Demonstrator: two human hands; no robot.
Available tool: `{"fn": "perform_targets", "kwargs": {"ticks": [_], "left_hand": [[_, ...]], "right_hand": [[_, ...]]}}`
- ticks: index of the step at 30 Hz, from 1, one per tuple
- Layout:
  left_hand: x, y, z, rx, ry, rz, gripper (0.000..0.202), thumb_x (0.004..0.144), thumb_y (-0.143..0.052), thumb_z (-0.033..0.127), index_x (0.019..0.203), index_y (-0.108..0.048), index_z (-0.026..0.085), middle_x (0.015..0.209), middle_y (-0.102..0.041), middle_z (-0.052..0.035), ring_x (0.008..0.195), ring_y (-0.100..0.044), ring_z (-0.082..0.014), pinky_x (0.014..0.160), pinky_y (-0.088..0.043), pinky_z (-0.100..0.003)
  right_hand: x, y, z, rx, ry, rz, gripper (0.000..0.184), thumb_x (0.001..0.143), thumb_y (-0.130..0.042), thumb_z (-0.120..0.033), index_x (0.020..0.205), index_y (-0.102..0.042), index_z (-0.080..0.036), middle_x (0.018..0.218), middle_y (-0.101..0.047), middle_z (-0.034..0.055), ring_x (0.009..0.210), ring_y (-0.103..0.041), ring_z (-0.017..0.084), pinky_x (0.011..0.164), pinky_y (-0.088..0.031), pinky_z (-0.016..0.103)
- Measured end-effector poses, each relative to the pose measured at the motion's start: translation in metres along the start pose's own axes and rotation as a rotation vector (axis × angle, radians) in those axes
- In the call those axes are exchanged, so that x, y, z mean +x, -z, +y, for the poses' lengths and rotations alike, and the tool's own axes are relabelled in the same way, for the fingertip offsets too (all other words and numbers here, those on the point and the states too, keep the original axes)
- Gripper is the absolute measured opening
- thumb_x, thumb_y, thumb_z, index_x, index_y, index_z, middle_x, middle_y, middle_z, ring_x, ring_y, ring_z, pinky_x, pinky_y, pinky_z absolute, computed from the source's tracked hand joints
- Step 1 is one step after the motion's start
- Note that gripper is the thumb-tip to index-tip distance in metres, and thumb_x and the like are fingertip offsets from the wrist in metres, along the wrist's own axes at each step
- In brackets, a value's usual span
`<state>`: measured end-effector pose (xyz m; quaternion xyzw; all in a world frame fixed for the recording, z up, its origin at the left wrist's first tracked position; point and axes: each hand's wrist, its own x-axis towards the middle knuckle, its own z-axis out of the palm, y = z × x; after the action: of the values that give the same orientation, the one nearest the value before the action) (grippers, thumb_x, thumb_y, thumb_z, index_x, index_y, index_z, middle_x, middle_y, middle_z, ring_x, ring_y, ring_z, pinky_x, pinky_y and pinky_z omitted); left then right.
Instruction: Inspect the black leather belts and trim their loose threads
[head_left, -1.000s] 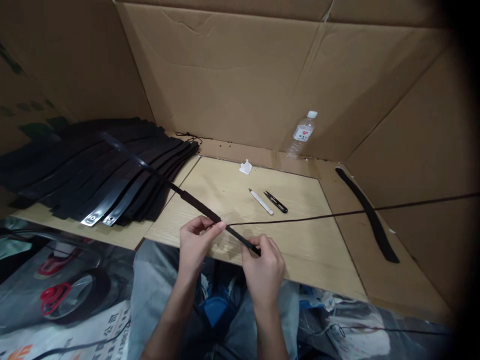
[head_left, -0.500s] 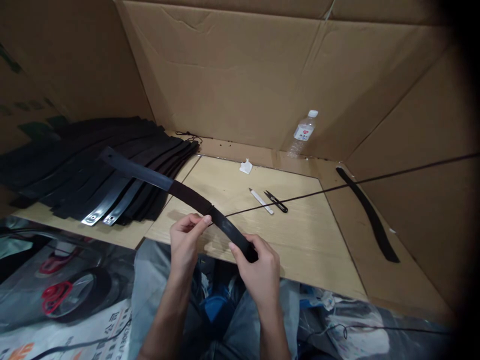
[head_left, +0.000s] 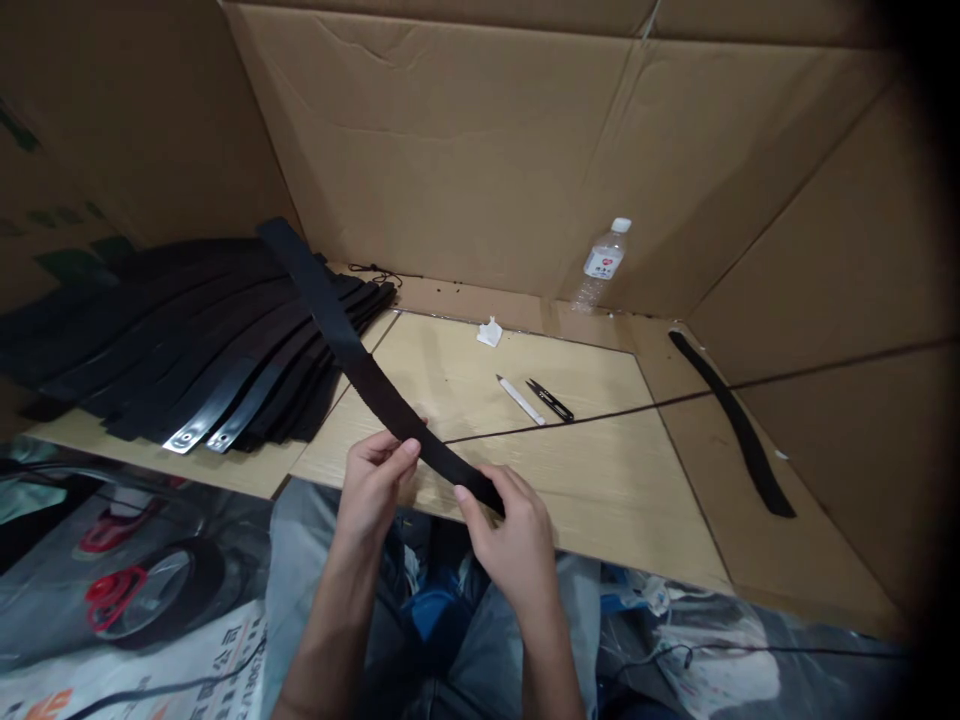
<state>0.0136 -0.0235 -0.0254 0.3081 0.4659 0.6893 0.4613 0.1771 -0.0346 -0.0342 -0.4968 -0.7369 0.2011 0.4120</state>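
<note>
Your left hand (head_left: pixel 379 475) pinches the strap (head_left: pixel 341 335), thumb over fingers. Your right hand (head_left: pixel 506 530) is closed on the strap's near end, just right of the left, so both grips are shut on it. The strap hangs in the air above the near edge of the table (head_left: pixel 600 500). The short span between your hands is held flat, likely so that stretch faces you. The rest rises free, up and away from the left hand, over the pile (head_left: pixel 172 330) fanned out to that hand's left. A thread (head_left: pixel 637 405) leaves the strap between your hands and runs right past the right hand, low over the table toward the side wall (head_left: pixel 825 250); it looks taut. Just beyond the right hand lie a pen (head_left: pixel 520 399) and snips (head_left: pixel 550 399), side by side and clear of the thread, probably parked within reach. Further beyond are a tissue (head_left: pixel 489 331) and a bottle (head_left: pixel 600 265) against the back wall. A lone strap (head_left: pixel 733 425) lies well right of the right hand. For room, there is bare table to the right of the right hand, but the thread crosses it. Walls close off the back and right, and the table edge sits right under both hands.
</note>
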Motion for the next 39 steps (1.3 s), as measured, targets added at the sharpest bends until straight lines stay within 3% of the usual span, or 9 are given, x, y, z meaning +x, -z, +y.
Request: {"fn": "perform_targets", "kwargs": {"ticks": [4, 11, 18, 21, 24, 28, 32, 36, 39], "left_hand": [[0.000, 0.002, 0.001, 0.159, -0.049, 0.045, 0.039, 0.065, -0.077, 0.037, 0.050, -0.051, 0.012, 0.044, -0.038, 0.0036, 0.044, -0.031, -0.0046, 0.045, -0.022, -0.019], [-0.003, -0.007, 0.004, 0.258, -0.006, 0.071, 0.035, 0.058, -0.080, 0.038, 0.059, -0.059, 0.011, 0.049, -0.046, 0.0024, 0.045, -0.035, -0.0055, 0.043, -0.024, -0.019], [-0.004, 0.002, 0.002, 0.149, -0.099, -0.085, 0.041, 0.075, -0.070, 0.035, 0.109, -0.068, 0.012, 0.059, -0.047, 0.0016, 0.050, -0.034, -0.0056, 0.047, -0.024, -0.020], [-0.003, 0.008, 0.005, 0.232, -0.155, -0.086, 0.027, 0.078, -0.067, 0.036, 0.091, -0.071, 0.013, 0.057, -0.047, 0.0006, 0.050, -0.037, -0.0066, 0.047, -0.026, -0.021], [-0.004, 0.008, 0.009, 0.392, -0.169, 0.005, 0.031, 0.076, -0.068, 0.038, 0.061, -0.064, 0.012, 0.050, -0.046, -0.0005, 0.047, -0.038, -0.0077, 0.045, -0.027, -0.022], [-0.005, 0.000, 0.011, 0.457, -0.155, 0.047, 0.040, 0.074, -0.069, 0.043, 0.051, -0.057, 0.012, 0.046, -0.043, -0.0001, 0.046, -0.037, -0.0077, 0.045, -0.026, -0.022], [-0.007, -0.007, 0.007, 0.350, -0.101, 0.039, 0.037, 0.069, -0.072, 0.047, 0.071, -0.067, 0.011, 0.051, -0.045, 0.0007, 0.047, -0.037, -0.0074, 0.044, -0.026, -0.021], [-0.008, -0.004, 0.004, 0.225, -0.065, -0.131, 0.043, 0.077, -0.067, 0.043, 0.106, -0.068, 0.012, 0.055, -0.043, 0.0020, 0.049, -0.037, -0.0070, 0.047, -0.026, -0.020], [-0.007, 0.000, 0.006, 0.209, -0.051, -0.162, 0.035, 0.076, -0.068, 0.041, 0.094, -0.070, 0.011, 0.051, -0.040, 0.0025, 0.048, -0.035, -0.0067, 0.047, -0.024, -0.020]], "right_hand": [[-0.001, -0.001, 0.000, 0.018, -0.001, 0.072, 0.019, 0.085, -0.061, -0.033, 0.089, -0.062, -0.015, 0.085, -0.061, 0.0022, 0.083, -0.058, 0.011, 0.074, -0.042, 0.020], [0.000, -0.004, -0.003, -0.099, 0.018, 0.265, 0.015, 0.085, -0.060, -0.024, 0.076, -0.054, -0.014, 0.078, -0.057, 0.0003, 0.076, -0.055, 0.009, 0.072, -0.039, 0.018], [0.002, 0.001, 0.004, -0.001, -0.022, -0.019, 0.027, 0.093, -0.050, -0.036, 0.111, -0.059, -0.019, 0.104, -0.060, 0.0015, 0.098, -0.057, 0.010, 0.083, -0.042, 0.019], [0.001, 0.002, 0.005, 0.038, -0.014, -0.073, 0.024, 0.095, -0.046, -0.036, 0.098, -0.061, -0.018, 0.095, -0.062, 0.0006, 0.090, -0.058, 0.009, 0.078, -0.041, 0.018], [0.000, 0.001, 0.004, -0.003, -0.036, 0.023, 0.025, 0.091, -0.053, -0.040, 0.091, -0.058, -0.016, 0.087, -0.061, 0.0005, 0.080, -0.057, 0.010, 0.069, -0.039, 0.019], [0.000, -0.002, 0.001, -0.076, -0.041, 0.157, 0.025, 0.088, -0.057, -0.039, 0.082, -0.053, -0.015, 0.081, -0.059, 0.0002, 0.074, -0.056, 0.011, 0.066, -0.037, 0.019], [0.000, -0.003, -0.003, -0.074, 0.015, 0.178, 0.015, 0.089, -0.053, -0.028, 0.083, -0.050, -0.014, 0.090, -0.058, 0.0013, 0.085, -0.056, 0.010, 0.074, -0.038, 0.019], [0.002, 0.001, -0.003, -0.071, 0.025, 0.060, 0.027, 0.092, -0.051, -0.038, 0.107, -0.054, -0.016, 0.104, -0.057, 0.0044, 0.099, -0.053, 0.013, 0.082, -0.040, 0.022], [0.003, 0.003, -0.001, -0.034, 0.060, 0.016, 0.028, 0.096, -0.043, -0.037, 0.108, -0.058, -0.016, 0.103, -0.057, 0.0054, 0.100, -0.052, 0.013, 0.086, -0.040, 0.024]]}}
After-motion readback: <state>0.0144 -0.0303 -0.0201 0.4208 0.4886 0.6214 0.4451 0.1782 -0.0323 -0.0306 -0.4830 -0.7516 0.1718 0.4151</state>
